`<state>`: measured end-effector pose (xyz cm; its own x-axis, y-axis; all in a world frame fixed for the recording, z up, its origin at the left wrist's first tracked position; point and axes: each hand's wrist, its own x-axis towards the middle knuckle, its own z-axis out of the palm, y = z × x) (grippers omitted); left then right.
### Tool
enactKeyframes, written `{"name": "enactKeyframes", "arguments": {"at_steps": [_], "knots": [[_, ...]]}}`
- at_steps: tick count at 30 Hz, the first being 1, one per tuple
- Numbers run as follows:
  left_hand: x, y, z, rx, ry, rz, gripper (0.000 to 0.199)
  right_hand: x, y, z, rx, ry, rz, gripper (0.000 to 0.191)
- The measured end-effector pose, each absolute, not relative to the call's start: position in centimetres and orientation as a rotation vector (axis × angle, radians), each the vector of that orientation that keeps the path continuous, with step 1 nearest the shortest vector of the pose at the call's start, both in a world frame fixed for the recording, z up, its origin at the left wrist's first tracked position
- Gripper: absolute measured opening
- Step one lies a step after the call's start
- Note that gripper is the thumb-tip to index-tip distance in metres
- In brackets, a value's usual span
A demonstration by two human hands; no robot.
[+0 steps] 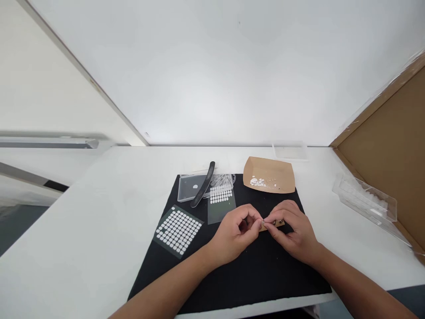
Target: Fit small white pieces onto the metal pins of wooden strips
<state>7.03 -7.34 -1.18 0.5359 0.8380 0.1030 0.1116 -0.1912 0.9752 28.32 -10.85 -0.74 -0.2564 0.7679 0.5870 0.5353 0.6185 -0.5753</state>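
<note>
Both hands are working close together over the black mat [259, 279], which is covering part of the white table [83, 230]. The left hand [260, 220] is pinching with thumb and forefinger at a tiny piece [263, 221], its other fingers curling inward. The right hand [265, 222] is bringing its thumb and forefinger to the same spot; whether it is gripping the piece, I cannot tell. A tan strip [280, 223] bearing small shiny items is lying beneath the fingertips, partly hidden by both hands. Beyond the hands, a brown paper tray [286, 176] is holding loose white bits [257, 182]. Left of the tray, a black curved file [201, 191] is resting across an open clear case [184, 189]. A dark sheet [217, 215] with rows of white dots is lying near the case, and a fuller dotted sheet [179, 230] is sitting angled at the mat's left side. A clear container [292, 153] is standing behind the tray; another clear box [368, 199] is sitting at the right, near a cardboard panel [388, 128].
</note>
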Motion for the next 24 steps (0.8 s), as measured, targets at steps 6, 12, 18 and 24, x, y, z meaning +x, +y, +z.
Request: {"name": "enactKeyframes", "arguments": {"at_steps": [6, 12, 18, 24], "knots": [[7.07, -7.34, -1.09, 1.658, 0.809, 0.802, 0.024, 28.35, -10.88, -0.85, -1.055, -1.938, 0.396, 0.006], [6.81, -7.24, -0.94, 1.681, 0.761, 0.803, 0.024, 28.47, -10.94, -0.95, -1.078, -1.917, 0.442, 0.005], [6.66, -7.14, -0.7, 1.681, 0.698, 0.802, 0.025, 28.44, -10.97, -0.62, -1.064, -1.921, 0.435, 0.007], [6.38, -6.9, -0.91, 1.681, 0.656, 0.798, 0.026, 28.48, -11.07, -0.53, -1.058, -1.94, 0.403, 0.007]]}}
